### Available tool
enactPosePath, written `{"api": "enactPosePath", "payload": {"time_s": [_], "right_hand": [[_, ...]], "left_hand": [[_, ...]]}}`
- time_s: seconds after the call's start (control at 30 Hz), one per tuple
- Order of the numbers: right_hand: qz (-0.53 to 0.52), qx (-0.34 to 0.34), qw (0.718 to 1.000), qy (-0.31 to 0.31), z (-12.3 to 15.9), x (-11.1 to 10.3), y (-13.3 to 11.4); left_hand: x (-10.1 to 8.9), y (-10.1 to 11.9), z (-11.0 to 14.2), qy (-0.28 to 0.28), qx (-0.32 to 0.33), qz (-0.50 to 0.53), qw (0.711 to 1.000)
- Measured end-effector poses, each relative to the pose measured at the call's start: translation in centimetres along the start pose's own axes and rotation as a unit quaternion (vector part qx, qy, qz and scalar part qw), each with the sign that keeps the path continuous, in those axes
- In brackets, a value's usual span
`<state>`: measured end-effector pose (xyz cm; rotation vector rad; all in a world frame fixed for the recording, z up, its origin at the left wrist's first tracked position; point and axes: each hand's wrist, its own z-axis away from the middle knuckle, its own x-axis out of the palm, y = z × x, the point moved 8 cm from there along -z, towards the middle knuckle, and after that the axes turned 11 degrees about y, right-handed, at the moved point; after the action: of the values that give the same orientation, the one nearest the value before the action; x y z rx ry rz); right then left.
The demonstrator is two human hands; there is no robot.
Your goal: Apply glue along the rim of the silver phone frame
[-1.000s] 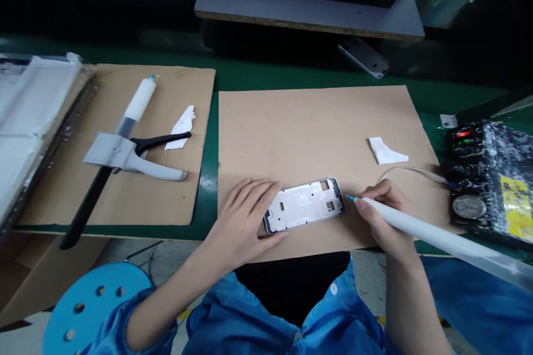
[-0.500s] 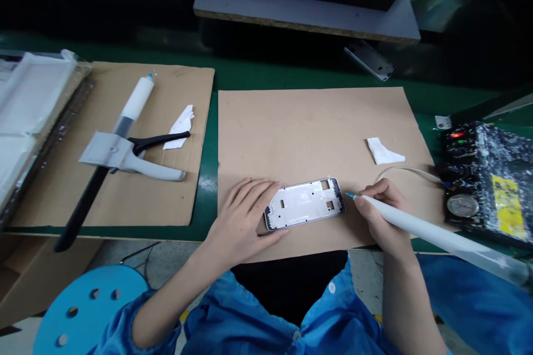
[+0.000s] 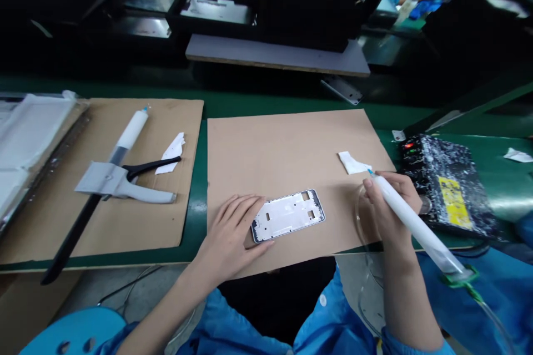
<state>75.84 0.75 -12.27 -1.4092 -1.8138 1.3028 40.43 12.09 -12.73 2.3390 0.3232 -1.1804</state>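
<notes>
A phone mid-frame point(image 3: 289, 215), white inside with a dark rim, lies slightly slanted on a cardboard sheet point(image 3: 275, 150). My left hand point(image 3: 233, 227) grips its left end, thumb along the near edge and fingers over the far edge. In my right hand point(image 3: 393, 205) is a long white glue dispensing syringe point(image 3: 412, 222) with a green cap at its rear and a clear air hose. Its blue tip points away from me and meets the right end of a folded white tissue point(image 3: 352, 162); whether they touch, I cannot tell.
To the left, a caulking gun point(image 3: 110, 182) rests on another cardboard sheet beside a crumpled tissue point(image 3: 170, 152). A glue-spattered dispenser controller point(image 3: 445, 183) stands at the right. Beneath the shelf point(image 3: 270, 55) lies another phone frame point(image 3: 342, 90). A blue stool point(image 3: 75, 333) is at lower left.
My right hand has carried the syringe tip from the phone frame's right end up to the tissue. The left hand stays on the frame. The camera view has tilted up.
</notes>
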Motion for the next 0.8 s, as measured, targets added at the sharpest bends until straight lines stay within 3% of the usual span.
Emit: {"api": "enactPosePath", "payload": {"time_s": [0.13, 0.37, 0.57, 0.8], "right_hand": [[0.058, -0.035, 0.996, -0.050, -2.1, 1.1, 0.9], [0.129, -0.005, 0.984, -0.126, -2.4, 3.1, 2.7], [0.113, -0.036, 0.985, -0.125, -1.5, 2.6, 1.8], [0.102, -0.052, 0.989, -0.092, -2.1, 1.5, 2.1]], "left_hand": [[0.1, -0.2, 0.0, 0.003, 0.002, -0.009, 1.000], [-0.1, -0.6, 0.0, 0.012, -0.001, -0.011, 1.000], [0.1, -0.9, 0.0, 0.015, -0.011, 0.001, 1.000], [-0.5, -1.3, -0.4, -0.042, -0.025, 0.007, 0.999]]}}
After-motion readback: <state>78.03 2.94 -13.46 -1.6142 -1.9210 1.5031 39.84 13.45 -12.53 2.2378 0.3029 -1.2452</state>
